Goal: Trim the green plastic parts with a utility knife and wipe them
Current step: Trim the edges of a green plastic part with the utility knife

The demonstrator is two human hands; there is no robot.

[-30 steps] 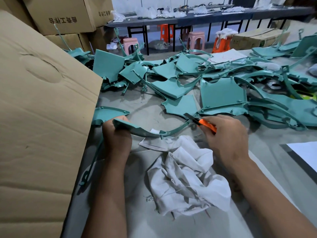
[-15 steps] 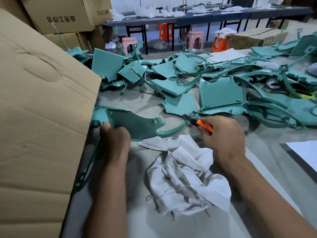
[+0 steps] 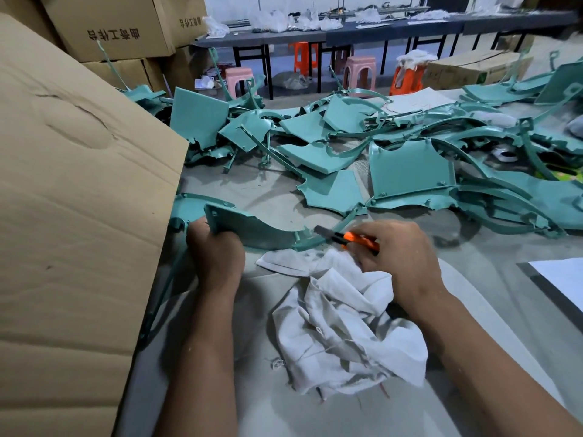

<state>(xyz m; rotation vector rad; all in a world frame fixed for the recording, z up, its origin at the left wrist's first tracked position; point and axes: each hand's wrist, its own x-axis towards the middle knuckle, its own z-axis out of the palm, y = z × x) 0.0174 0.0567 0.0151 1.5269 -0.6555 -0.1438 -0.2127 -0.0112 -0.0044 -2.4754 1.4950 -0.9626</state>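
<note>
My left hand (image 3: pixel 216 252) grips the left end of a curved green plastic part (image 3: pixel 252 228), holding it on edge just above the table. My right hand (image 3: pixel 399 257) holds an orange utility knife (image 3: pixel 353 238); its dark blade tip lies against the part's thin right end. A crumpled white cloth (image 3: pixel 340 320) lies on the table below both hands. A heap of several more green parts (image 3: pixel 407 167) covers the table behind.
A large cardboard flap (image 3: pixel 72 216) stands along the left side, with stacked boxes (image 3: pixel 120 26) behind it. A white sheet (image 3: pixel 561 279) lies at the right edge. Stools and a long dark table stand in the background.
My left hand has turned the green part from flat to standing on edge, showing its broad face. The knife in my right hand has shifted slightly along the part's thin end.
</note>
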